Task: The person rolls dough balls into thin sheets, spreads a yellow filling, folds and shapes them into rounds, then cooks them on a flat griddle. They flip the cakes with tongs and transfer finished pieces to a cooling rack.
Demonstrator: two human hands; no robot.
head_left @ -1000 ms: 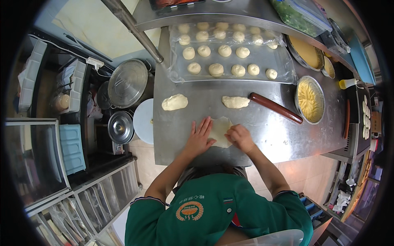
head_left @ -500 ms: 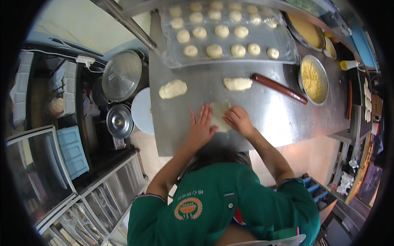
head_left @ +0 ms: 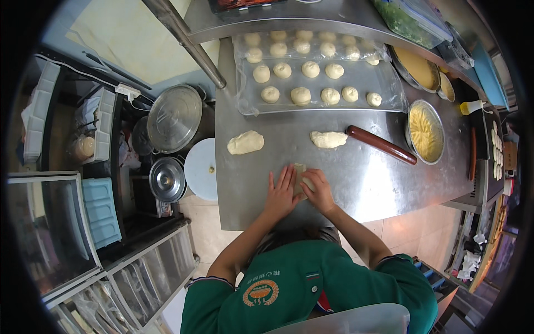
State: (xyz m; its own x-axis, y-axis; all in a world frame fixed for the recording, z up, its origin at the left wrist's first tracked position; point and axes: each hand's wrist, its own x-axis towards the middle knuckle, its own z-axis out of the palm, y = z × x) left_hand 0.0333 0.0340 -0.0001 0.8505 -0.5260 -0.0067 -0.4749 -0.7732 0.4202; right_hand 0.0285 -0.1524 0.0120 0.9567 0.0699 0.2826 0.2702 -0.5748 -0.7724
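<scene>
While the bare left hand (head_left: 281, 192) lies flat, little finger splayed, the bare right hand (head_left: 319, 191) curls its fingers, pinching unclear, at the narrow pale dough strip (head_left: 300, 168) between both hands' fingers.

Dough piece (head_left: 300, 172): largely hidden between left hand (head_left: 282, 195) and right hand (head_left: 317, 192).
Back-row dough balls (head_left: 303, 35): veiled by clear plastic (head_left: 361, 50).
Dark tray (head_left: 253, 8): cropped by the top edge.
Pale pieces (head_left: 497, 153), far right: too small to identify.

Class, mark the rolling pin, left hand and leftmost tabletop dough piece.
Rolling pin (head_left: 381, 145), head view: middle of shaft
Left hand (head_left: 282, 195), head view: its back
Leftmost tabletop dough piece (head_left: 245, 142), head view: top centre
</scene>
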